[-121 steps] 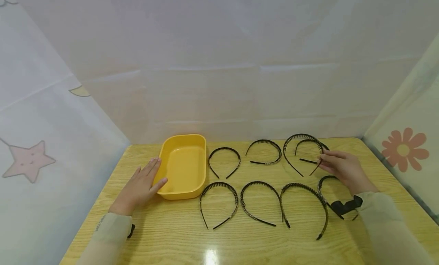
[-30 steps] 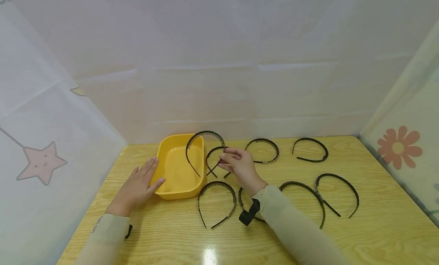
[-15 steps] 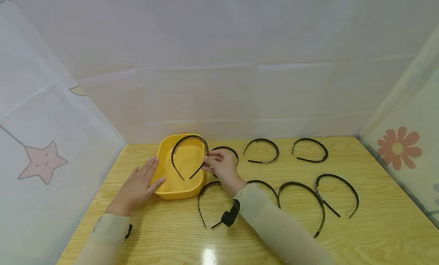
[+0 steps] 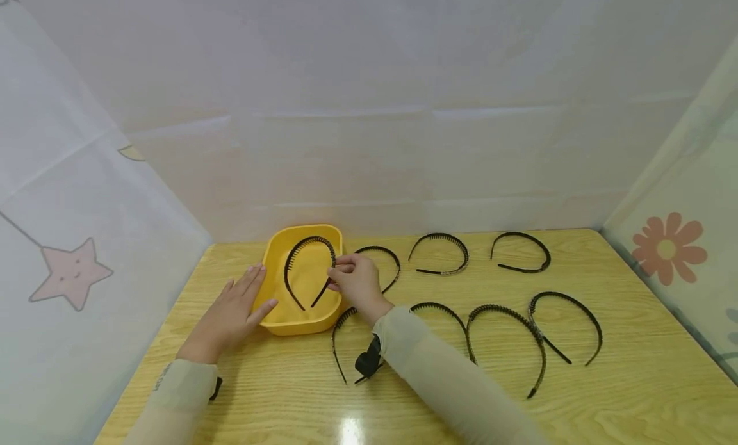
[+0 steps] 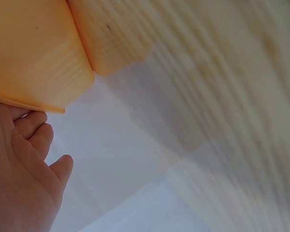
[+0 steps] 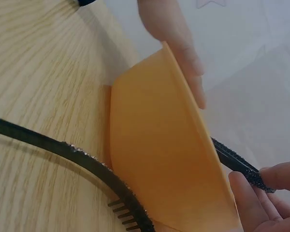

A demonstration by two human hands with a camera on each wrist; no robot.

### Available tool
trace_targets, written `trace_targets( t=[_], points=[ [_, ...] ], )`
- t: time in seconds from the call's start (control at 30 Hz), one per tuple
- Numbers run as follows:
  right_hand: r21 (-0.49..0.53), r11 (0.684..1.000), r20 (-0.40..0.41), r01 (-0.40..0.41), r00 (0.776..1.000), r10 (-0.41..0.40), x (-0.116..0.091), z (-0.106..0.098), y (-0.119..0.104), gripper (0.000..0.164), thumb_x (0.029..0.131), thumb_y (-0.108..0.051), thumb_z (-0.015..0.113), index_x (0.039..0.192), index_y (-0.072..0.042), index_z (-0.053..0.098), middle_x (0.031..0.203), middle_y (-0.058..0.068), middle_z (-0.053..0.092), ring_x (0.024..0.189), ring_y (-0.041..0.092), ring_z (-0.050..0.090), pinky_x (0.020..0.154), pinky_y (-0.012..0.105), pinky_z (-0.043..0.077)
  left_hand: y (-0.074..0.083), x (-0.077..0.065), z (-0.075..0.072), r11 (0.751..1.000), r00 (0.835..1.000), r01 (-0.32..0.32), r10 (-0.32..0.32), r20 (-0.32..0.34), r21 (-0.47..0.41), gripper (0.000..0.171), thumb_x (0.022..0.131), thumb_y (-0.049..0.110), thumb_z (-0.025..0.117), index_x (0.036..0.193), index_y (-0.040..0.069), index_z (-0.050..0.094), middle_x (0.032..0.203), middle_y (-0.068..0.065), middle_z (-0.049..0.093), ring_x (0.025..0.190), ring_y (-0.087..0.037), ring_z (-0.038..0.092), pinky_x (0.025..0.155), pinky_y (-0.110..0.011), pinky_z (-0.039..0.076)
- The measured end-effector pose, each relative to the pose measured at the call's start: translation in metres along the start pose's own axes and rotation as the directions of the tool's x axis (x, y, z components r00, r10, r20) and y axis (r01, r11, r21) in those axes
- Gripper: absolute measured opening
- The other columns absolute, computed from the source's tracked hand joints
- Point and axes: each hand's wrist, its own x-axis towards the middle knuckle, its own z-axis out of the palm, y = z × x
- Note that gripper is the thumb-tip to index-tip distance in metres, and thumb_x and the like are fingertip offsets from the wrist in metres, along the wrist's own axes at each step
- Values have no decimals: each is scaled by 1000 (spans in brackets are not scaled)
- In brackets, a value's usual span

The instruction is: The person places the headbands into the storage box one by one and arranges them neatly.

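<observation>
A black toothed headband (image 4: 287, 266) is pinched by its right arm between the thumb and fingers of my right hand (image 4: 359, 282). It overlaps the inside of the yellow plastic tub (image 4: 340, 314) in the head view. In the right wrist view the held headband (image 6: 232, 160), with its glittery band, shows past the tub's rim. My left hand (image 4: 227, 317) rests with straight fingers on the tub's left rim, thumb toward the front corner. The left wrist view shows those fingers (image 5: 41, 140) at the tub's edge (image 5: 53, 109).
Several black headbands lie in two rows on the wooden table (image 4: 277, 400). Closest to the tub are a back-row headband (image 4: 398, 266) and a front-row headband (image 4: 334, 349), partly hidden by my right arm. Behind the table hangs a pale cloth wall (image 4: 369, 144).
My right hand has carried the headband leftward from the table's back right to the tub, lowering it over the last second. My left hand has stayed on the tub's rim.
</observation>
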Motion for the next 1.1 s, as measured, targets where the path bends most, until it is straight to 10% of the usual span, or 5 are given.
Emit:
trace_targets(
  t=[0.5, 0.93, 1.1],
  points=[
    [-437, 879, 60, 189, 982, -181, -7, 17, -4, 29, 96, -8, 70, 123, 2, 67, 92, 5, 72, 73, 11, 68, 62, 24, 58, 0, 1, 1, 1000, 1000, -4, 4, -10, 15, 82, 106, 55, 41, 162, 1, 15, 169, -17, 12, 155, -38, 12, 122, -63, 12],
    [-553, 807, 73, 207, 977, -201, -3, 22, 1, 32, 98, -12, 69, 128, -1, 66, 94, 7, 73, 68, 8, 65, 56, 20, 55, 1, 0, -2, 1000, 1000, -15, 15, -14, -4, 80, 107, 51, 43, 162, 0, 16, 168, -19, 14, 154, -38, 12, 123, -61, 10],
    [-640, 733, 88, 233, 969, -231, -3, 24, 0, 29, 97, -14, 71, 122, 0, 70, 97, 8, 73, 71, 9, 66, 56, 18, 54, 0, 0, 0, 1000, 1000, -21, 21, -22, 0, 81, 106, 52, 43, 162, 1, 16, 168, -19, 14, 154, -38, 13, 122, -62, 13]
  ],
)
